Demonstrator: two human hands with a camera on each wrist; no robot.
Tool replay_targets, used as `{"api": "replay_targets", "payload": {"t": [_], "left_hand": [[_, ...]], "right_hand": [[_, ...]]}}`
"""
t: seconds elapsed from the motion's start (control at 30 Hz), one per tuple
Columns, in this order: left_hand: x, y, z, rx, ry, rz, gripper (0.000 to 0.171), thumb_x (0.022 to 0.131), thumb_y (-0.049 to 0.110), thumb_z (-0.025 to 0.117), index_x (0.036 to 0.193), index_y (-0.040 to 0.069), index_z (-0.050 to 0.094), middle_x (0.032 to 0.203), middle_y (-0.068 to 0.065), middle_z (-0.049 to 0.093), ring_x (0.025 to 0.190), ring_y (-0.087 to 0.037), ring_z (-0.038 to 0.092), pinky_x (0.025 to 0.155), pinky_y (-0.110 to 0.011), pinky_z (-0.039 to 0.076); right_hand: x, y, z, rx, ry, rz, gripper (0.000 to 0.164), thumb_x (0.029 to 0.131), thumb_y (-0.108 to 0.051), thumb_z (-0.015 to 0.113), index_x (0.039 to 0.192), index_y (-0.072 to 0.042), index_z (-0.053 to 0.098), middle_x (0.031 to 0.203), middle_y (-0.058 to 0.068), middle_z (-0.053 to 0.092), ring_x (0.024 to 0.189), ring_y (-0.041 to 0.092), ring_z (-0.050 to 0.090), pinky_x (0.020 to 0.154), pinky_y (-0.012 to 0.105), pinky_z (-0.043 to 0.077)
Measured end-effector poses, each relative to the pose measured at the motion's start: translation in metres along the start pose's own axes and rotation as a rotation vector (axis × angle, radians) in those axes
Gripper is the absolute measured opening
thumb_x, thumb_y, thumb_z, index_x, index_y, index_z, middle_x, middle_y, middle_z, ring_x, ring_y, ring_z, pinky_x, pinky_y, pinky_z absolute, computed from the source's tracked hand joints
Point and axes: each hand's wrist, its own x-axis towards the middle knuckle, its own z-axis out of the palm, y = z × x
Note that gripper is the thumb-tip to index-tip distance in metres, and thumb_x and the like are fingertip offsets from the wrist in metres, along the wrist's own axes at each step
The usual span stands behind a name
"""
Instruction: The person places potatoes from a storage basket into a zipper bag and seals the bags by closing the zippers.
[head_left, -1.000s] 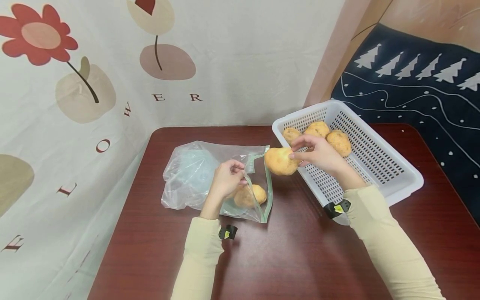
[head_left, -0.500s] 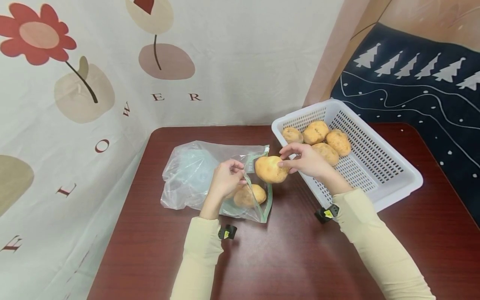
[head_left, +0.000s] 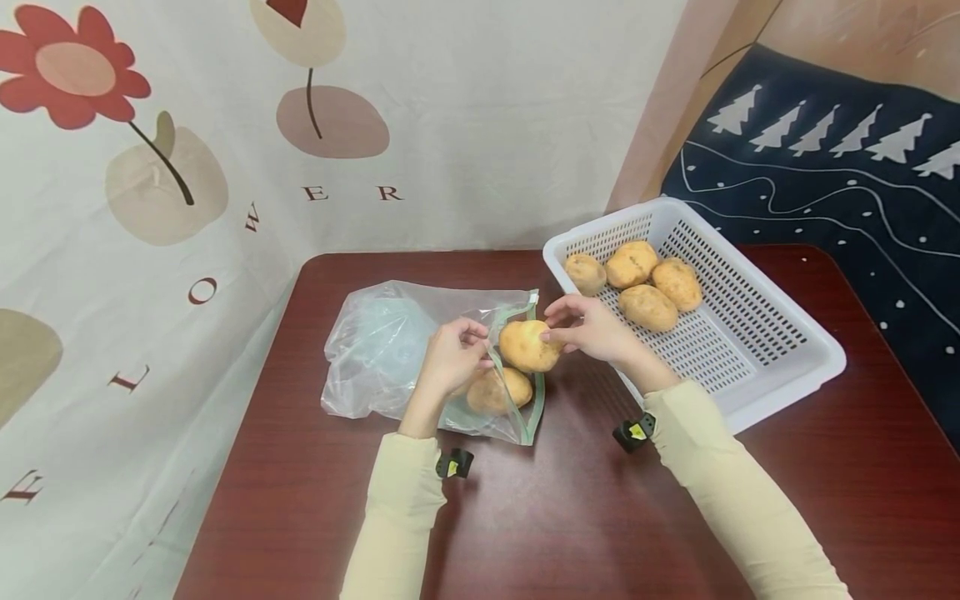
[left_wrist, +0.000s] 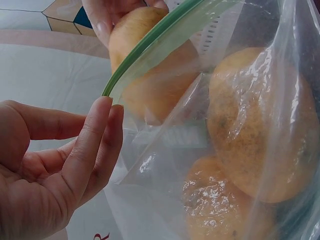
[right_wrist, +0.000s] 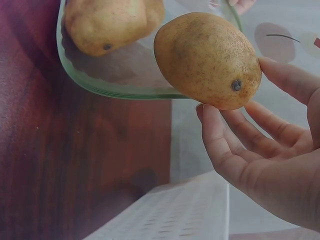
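Note:
On the table lies a clear plastic zip bag (head_left: pixel 360 367) with a green-edged mouth facing right. My left hand (head_left: pixel 452 358) pinches the upper edge of that mouth, lifting it apart from the lower edge. Two potatoes (left_wrist: pixel 260 125) show through the film in the left wrist view. Between thumb and fingertips, my right hand (head_left: pixel 596 329) holds another potato (head_left: pixel 527 346) by its right end. This potato is at the bag's mouth, over the lower green edge (right_wrist: pixel 115 93), and partly behind the raised film in the left wrist view.
A white perforated plastic basket (head_left: pixel 780 367) stands at the right, angled, with several potatoes (head_left: pixel 648 308) near its far left end. The dark red wooden table (head_left: pixel 555 517) borders a printed cloth (head_left: pixel 480 167) at the back.
My right hand has carried its potato left and slightly down, from beside the basket to the bag's mouth. The left hand has kept its hold on the bag's edge.

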Motion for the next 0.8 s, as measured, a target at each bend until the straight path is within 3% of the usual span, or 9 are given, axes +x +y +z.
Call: {"api": "replay_targets", "payload": {"t": [0.13, 0.4, 0.63, 0.8], "left_hand": [[0.001, 0.000, 0.001, 0.019, 0.004, 0.007, 0.013, 0.082, -0.006, 0.056, 0.095, -0.008, 0.059, 0.083, -0.016, 0.060, 0.069, -0.024, 0.062, 0.063, -0.031, 0.060], [0.000, 0.000, 0.002, -0.011, -0.004, -0.011, 0.013, 0.082, -0.006, 0.055, 0.095, -0.009, 0.059, 0.085, -0.017, 0.059, 0.069, -0.023, 0.061, 0.063, -0.029, 0.060], [-0.001, 0.001, 0.004, -0.016, -0.003, -0.015, 0.013, 0.082, -0.007, 0.055, 0.094, -0.009, 0.059, 0.084, -0.018, 0.060, 0.068, -0.022, 0.061, 0.063, -0.030, 0.060], [-0.001, 0.001, 0.004, -0.014, -0.005, -0.007, 0.012, 0.082, -0.006, 0.056, 0.094, -0.008, 0.059, 0.084, -0.018, 0.060, 0.066, -0.022, 0.061, 0.061, -0.029, 0.060]], "right_hand": [[0.003, 0.006, 0.004, 0.034, 0.001, 0.016, 0.034, 0.078, -0.001, 0.067, 0.107, 0.011, 0.053, 0.098, 0.021, 0.058, 0.077, 0.016, 0.057, 0.070, 0.047, 0.058], [0.007, 0.011, 0.010, 0.057, 0.031, 0.028, 0.033, 0.078, -0.001, 0.068, 0.107, 0.010, 0.055, 0.099, 0.021, 0.058, 0.078, 0.016, 0.057, 0.067, 0.039, 0.059], [0.012, 0.016, 0.016, 0.116, 0.060, 0.037, 0.032, 0.078, -0.001, 0.067, 0.105, 0.011, 0.055, 0.096, 0.020, 0.059, 0.076, 0.015, 0.058, 0.070, 0.047, 0.058], [0.014, 0.018, 0.021, 0.130, 0.092, 0.042, 0.031, 0.080, -0.002, 0.066, 0.105, 0.011, 0.054, 0.094, 0.018, 0.060, 0.074, 0.013, 0.058, 0.067, 0.036, 0.059]]}}
